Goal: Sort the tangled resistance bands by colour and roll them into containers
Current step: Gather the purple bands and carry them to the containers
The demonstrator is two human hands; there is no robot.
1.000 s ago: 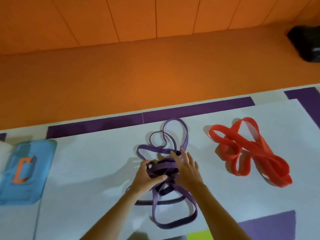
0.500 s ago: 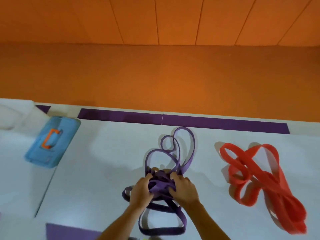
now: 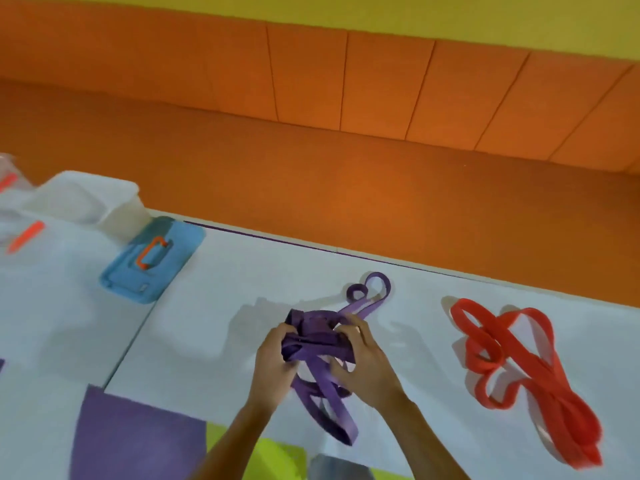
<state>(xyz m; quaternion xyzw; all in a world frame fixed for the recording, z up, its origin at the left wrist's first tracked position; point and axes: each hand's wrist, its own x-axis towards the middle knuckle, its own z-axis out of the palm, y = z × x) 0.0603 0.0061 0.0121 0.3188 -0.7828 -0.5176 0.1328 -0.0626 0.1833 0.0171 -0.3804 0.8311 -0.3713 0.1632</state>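
Head view, hands: we note the left hand (image 3: 273, 358) and the right hand (image 3: 365, 367) close together, both clamped on the purple band (image 3: 315, 336).
Head view, purple band: bunched between the hands over the white mat (image 3: 207, 323); one loop trails to the far edge, others run toward us.
Head view, red band (image 3: 512, 362): loose on the mat, well right, untouched.
Head view, clear container (image 3: 86, 199): far left, with the blue lid (image 3: 152, 259) (orange handle up) just beside it.

We have gathered more of the purple band (image 3: 313, 336) into the wad between our left hand (image 3: 273, 358) and right hand (image 3: 363, 363). Beyond our fingertips its wide loops have shrunk to one small curl, and the loops by our wrists have narrowed.
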